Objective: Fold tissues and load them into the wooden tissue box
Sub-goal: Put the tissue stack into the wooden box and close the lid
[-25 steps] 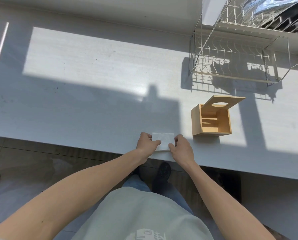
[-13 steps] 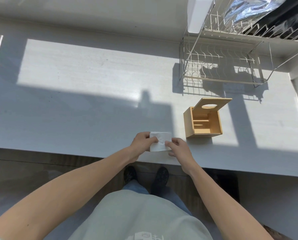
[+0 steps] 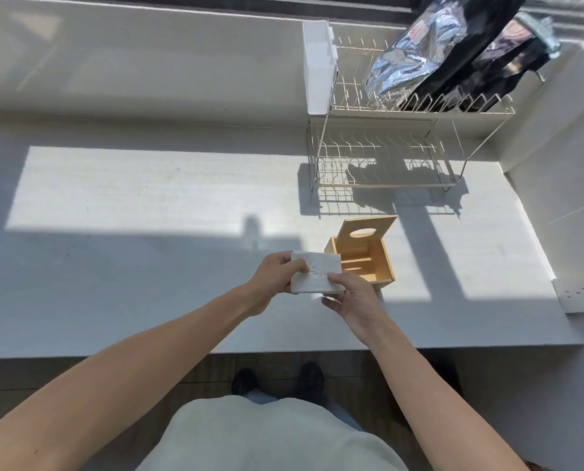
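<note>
One folded white rectangular tissue (image 3: 315,272) is being held flat above the pale grey countertop (image 3: 154,198), just left of the light wooden open-topped tissue box (image 3: 368,263), its long axis running left to right and its right edge overlapping the box's left wall in the view. The left hand (image 3: 277,277) is pinching the tissue's left end, thumb on top and fingers curled closed underneath. The right hand (image 3: 351,294) is gripping the tissue's lower right corner, thumb pressing on top, the other fingers bent loosely below it. One box is sitting on the countertop, its opening facing up and its single flat wooden lid (image 3: 367,229) with an oval slot tilting up at the box's far side. Beyond the box, one two-tier wire dish rack (image 3: 396,144) is standing, with a white plastic holder (image 3: 317,66) hanging at its left end and two crumpled foil bags (image 3: 416,49) leaning on its upper tier
</note>
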